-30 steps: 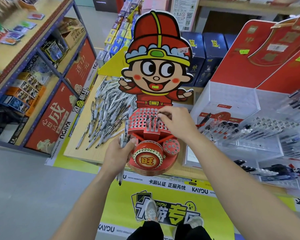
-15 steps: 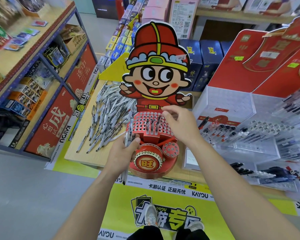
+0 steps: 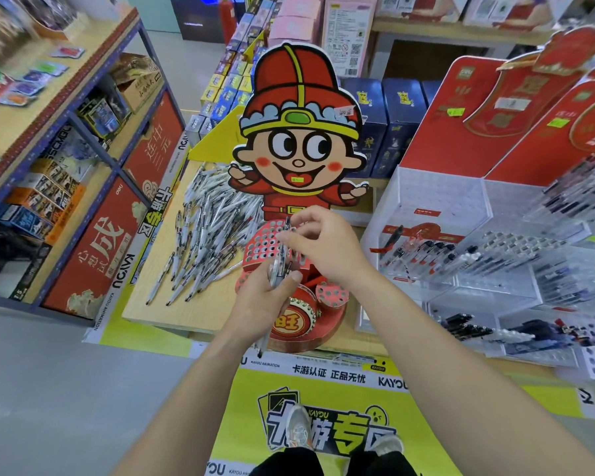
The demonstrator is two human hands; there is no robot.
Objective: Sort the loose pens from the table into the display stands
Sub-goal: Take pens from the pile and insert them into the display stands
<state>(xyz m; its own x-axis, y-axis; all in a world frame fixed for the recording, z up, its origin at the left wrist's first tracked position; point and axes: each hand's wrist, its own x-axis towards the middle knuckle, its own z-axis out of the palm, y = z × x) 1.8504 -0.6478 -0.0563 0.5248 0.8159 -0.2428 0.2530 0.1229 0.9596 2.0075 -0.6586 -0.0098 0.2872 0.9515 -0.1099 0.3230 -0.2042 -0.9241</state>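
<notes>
As we look down past our shoes [image 3: 299, 429], grey floor meets a yellow floor graphic [image 3: 241, 434] that runs up to the near edge of a pale wooden table [image 3: 172, 314]. Along the left, a blue-framed shelf unit [image 3: 79, 121] carries boxed goods and red cartons. Nearest on the table is the red display stand [image 3: 337, 324], a drum-fronted base under a tiered top full of round holes. Our left hand [image 3: 258, 304] hangs just in front of it, fingers and thumb wrapped round a bundle of pens [image 3: 276, 269] held upright, with tips poking out below the palm. Our right hand [image 3: 330, 249] sits over the holed top, fingers curled, thumb and forefinger pinching the upper end of one pen [image 3: 287, 225] at the top of that bundle. Left of the stand, the loose pens [image 3: 207, 231] lie heaped on the wood, white barrels with dark ends. Behind the holes rises a cartoon cut-out [image 3: 299, 132] in a red hat. On the right, clear display stands [image 3: 495, 266] hold rows of dark-capped pens, backed by red cards [image 3: 461, 118]. Farthest back stand dark blue boxes [image 3: 399, 108]
</notes>
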